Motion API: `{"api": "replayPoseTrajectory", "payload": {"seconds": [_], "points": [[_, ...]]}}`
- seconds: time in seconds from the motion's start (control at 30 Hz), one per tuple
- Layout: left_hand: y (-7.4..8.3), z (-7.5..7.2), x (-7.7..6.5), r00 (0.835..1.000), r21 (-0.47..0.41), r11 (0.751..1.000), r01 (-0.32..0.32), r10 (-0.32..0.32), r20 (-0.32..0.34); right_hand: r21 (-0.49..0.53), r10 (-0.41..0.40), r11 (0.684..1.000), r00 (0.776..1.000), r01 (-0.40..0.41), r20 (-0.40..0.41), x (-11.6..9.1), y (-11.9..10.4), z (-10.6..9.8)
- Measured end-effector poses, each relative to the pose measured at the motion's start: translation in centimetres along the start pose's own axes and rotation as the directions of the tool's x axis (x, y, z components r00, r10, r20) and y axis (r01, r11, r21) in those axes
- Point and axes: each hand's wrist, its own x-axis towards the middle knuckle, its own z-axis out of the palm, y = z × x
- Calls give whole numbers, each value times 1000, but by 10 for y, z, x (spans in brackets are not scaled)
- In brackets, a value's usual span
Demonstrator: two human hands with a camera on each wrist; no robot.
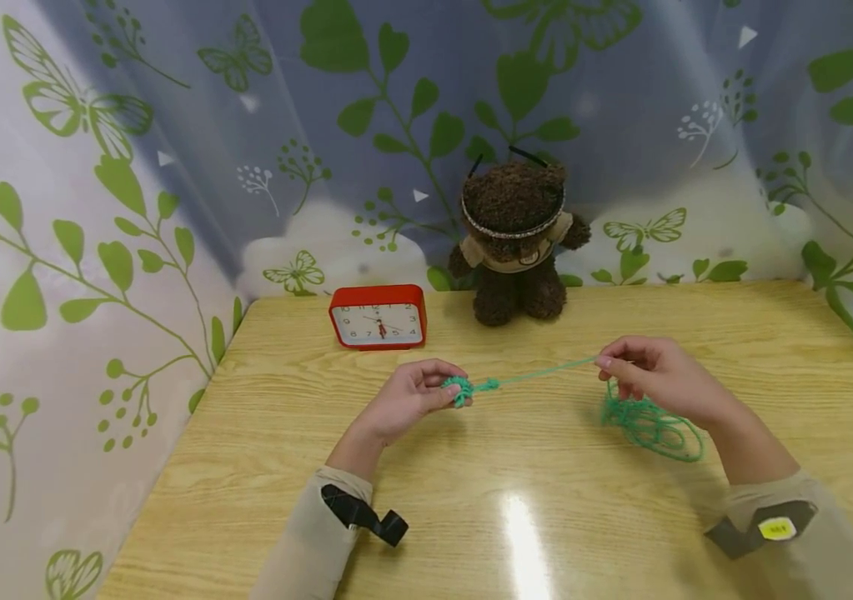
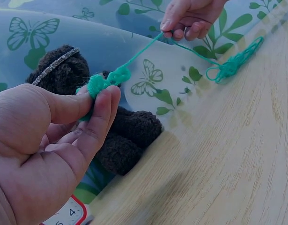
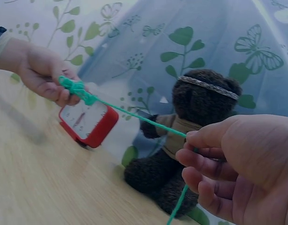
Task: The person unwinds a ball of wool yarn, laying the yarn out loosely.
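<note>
Between thumb and fingers, my left hand (image 1: 414, 400) pinches a small green crocheted piece (image 2: 98, 85) with a short knotted end. A strand of green yarn (image 3: 139, 118) runs from that end, nearly straight, across to my right hand (image 1: 654, 377). There the thumb and index finger pinch the strand, while the other fingers are loosely curled, as the right wrist view shows. Below the right hand, the yarn goes on down to a loose tangled bundle (image 1: 651, 427). In the left wrist view the bundle (image 2: 232, 65) appears beyond the right hand. The left fingers hide part of the crocheted piece.
A red alarm clock (image 1: 378, 317) stands at the back left of the wooden table (image 1: 411, 517). Right of it, a brown teddy bear (image 1: 519, 237) with a headband sits against the patterned curtain (image 1: 411, 75). Both sleeves carry dark wrist straps.
</note>
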Motion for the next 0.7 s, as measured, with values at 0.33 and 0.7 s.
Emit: {"api": "replayPoseTrajectory", "payload": {"seconds": [0.33,0.7], "points": [[-1,-1,0,1000,-25,1000,10,-10,-11,-33,0,999,1000,-1,-13,-5,11,-20],[-1,-2,0,1000,-27,1000,-1,1,-5,-90,15,996,998,-22,-69,-13,24,-44]]}}
